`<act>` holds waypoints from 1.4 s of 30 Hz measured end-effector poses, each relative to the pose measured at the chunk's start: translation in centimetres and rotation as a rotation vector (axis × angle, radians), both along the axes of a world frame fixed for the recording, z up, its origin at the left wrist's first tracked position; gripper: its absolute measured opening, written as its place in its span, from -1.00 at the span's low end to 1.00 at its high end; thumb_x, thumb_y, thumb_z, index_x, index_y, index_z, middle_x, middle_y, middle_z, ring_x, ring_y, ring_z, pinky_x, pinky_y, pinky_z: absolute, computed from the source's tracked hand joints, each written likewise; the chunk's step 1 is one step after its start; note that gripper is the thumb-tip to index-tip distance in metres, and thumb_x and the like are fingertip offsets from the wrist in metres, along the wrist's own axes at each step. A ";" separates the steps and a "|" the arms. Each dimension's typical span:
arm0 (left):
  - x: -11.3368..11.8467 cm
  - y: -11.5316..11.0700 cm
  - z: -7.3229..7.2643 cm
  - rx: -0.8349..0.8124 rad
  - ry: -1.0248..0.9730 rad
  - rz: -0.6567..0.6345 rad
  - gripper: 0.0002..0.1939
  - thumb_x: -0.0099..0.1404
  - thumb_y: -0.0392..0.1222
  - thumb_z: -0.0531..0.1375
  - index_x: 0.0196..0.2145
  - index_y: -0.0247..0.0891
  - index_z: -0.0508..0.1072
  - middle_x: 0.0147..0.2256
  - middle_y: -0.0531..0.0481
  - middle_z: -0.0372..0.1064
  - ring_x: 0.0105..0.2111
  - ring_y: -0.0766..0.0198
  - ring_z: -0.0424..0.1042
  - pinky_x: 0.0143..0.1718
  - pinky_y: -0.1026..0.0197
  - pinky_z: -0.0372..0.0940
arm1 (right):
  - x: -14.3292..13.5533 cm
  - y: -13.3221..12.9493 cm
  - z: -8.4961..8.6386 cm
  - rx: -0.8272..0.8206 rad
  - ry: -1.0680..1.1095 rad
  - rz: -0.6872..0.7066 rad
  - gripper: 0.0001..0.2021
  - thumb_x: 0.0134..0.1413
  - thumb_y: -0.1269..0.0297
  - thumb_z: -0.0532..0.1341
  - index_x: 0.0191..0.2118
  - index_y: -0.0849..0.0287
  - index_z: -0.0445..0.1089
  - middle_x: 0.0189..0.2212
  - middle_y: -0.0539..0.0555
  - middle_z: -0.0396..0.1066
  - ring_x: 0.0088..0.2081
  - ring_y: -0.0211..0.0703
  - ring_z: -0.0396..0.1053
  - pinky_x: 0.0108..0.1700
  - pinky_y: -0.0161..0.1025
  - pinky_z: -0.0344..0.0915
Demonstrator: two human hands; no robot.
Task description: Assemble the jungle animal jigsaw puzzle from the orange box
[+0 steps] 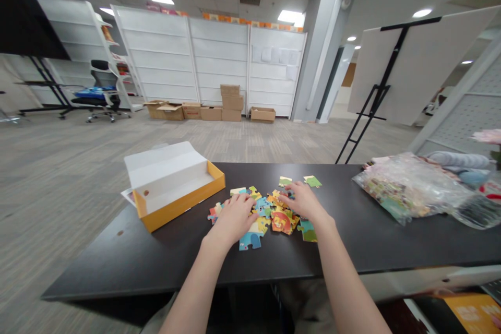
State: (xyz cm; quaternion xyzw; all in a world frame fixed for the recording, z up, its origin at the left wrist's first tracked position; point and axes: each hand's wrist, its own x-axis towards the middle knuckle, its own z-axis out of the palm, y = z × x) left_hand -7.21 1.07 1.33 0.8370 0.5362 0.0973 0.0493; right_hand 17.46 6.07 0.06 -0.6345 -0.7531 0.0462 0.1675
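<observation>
A loose heap of colourful jigsaw puzzle pieces lies on the black table in front of me. My left hand rests palm down over the heap's left side, fingers stretched out and covering some pieces. On the right side, my right hand reaches over the pieces with its fingers apart and fingertips at the heap's upper right. Between the hands shows an orange piece with a lion's face. Nearest me is a blue piece. Two green pieces lie apart beyond my right hand, one of them a corner-shaped piece.
An open yellow box with a white inside and raised lid stands on the table's left. Clear plastic bags with printed contents lie at the right. Past the black table are an easel, cardboard boxes and white shelving.
</observation>
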 end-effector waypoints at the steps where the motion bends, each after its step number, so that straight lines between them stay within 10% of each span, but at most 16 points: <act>1: 0.1 0.0 0.0 0.003 0.005 0.000 -0.70 0.44 -0.05 0.12 0.03 -0.21 0.46 0.09 -0.15 0.39 0.14 -0.06 0.31 0.07 -0.07 0.30 | -0.1 -0.3 0.1 -0.008 -0.004 0.006 -0.60 0.16 -0.01 0.30 -0.03 0.19 0.52 -0.01 0.25 0.47 0.02 0.12 0.41 0.10 -0.08 0.25; 11: 0.9 0.4 -0.3 0.034 0.035 0.006 -0.71 0.48 -0.11 0.05 0.05 -0.21 0.43 0.13 -0.17 0.36 0.15 -0.04 0.30 0.06 -0.06 0.31 | -0.8 -0.5 0.1 0.029 0.124 0.013 -0.75 -0.05 0.18 0.42 -0.26 0.15 0.46 -0.17 0.17 0.50 -0.09 0.08 0.44 -0.01 -0.08 0.29; 20: 0.6 0.6 -0.6 0.062 -0.007 -0.016 -0.73 0.49 -0.12 0.04 0.00 -0.19 0.46 0.09 -0.12 0.41 0.12 0.01 0.33 0.07 -0.03 0.30 | 0.8 0.1 0.7 0.001 0.703 0.101 -0.88 0.09 0.20 0.20 -0.35 0.12 0.36 -0.47 0.03 0.50 -0.41 -0.13 0.46 -0.32 -0.24 0.33; 30: 0.6 0.9 -0.7 0.095 0.003 -0.030 -0.66 0.41 -0.39 0.00 -0.05 -0.18 0.51 0.03 -0.10 0.45 0.06 0.06 0.38 0.00 0.03 0.30 | 10.1 -1.2 0.2 0.105 0.173 -0.495 -0.73 0.19 0.33 0.09 -0.22 0.11 0.57 -0.26 0.19 0.60 -0.25 -0.01 0.52 -0.24 -0.20 0.31; 38: 1.2 0.5 0.4 0.035 -0.079 -0.048 -0.77 0.42 -0.28 0.05 -0.19 -0.19 0.51 -0.15 -0.07 0.49 -0.07 0.14 0.46 -0.04 0.13 0.32 | 12.2 -1.4 -1.2 0.020 0.069 -0.592 -0.73 0.16 0.30 0.18 -0.06 0.20 0.53 -0.16 0.27 0.57 -0.14 0.08 0.53 -0.16 -0.13 0.36; 42: 1.1 0.5 0.0 0.022 -0.080 -0.052 -0.78 0.41 -0.26 0.06 -0.20 -0.19 0.52 -0.14 -0.07 0.48 -0.08 0.13 0.46 -0.07 0.14 0.34 | 9.8 -0.9 -0.4 0.120 0.105 -0.395 -0.70 0.19 0.27 0.18 -0.01 0.25 0.49 -0.06 0.29 0.52 -0.10 0.02 0.50 -0.05 -0.13 0.36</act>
